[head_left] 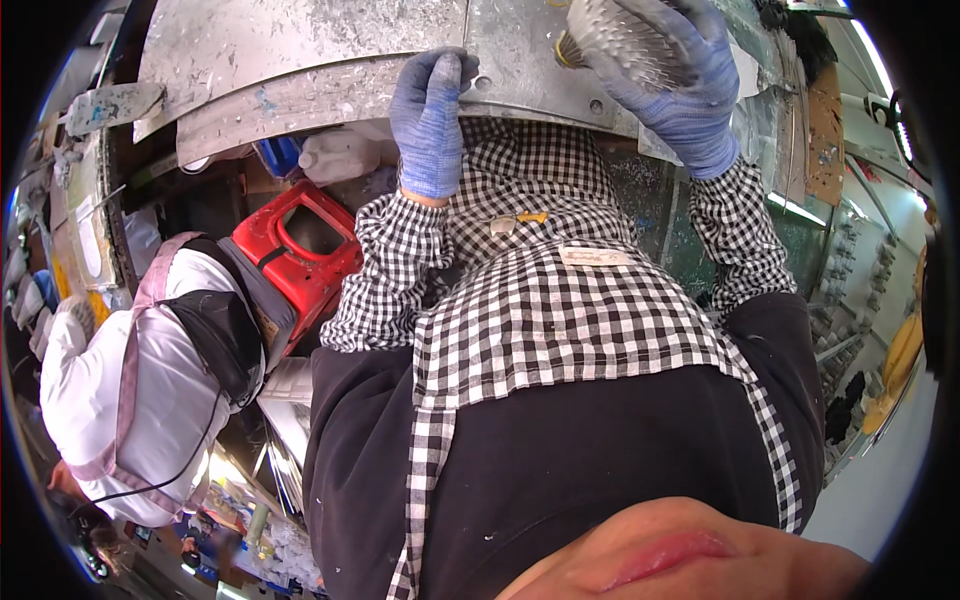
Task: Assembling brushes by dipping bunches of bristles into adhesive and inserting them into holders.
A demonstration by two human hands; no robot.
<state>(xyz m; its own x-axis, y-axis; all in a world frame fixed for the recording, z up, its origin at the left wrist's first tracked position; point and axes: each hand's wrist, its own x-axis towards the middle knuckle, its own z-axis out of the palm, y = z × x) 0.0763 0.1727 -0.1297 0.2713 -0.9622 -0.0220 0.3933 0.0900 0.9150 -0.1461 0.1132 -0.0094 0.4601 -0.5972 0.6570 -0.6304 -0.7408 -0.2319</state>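
Note:
My right hand, in a blue knit glove, is wrapped round a grey, rounded, spiky piece and holds it over the metal worktop. A dark yellowish tip shows at the left end of the piece. My left hand, in a matching glove with greyish fingertips, is closed at the near edge of the metal worktop. Its thumb presses against the curled fingers, and whatever they may pinch is hidden.
Left of me stands a red plastic stool, with a white jug below the worktop. Another person in white sits close by on the left. A paint-marked board juts out at the far left. Shelves stand at right.

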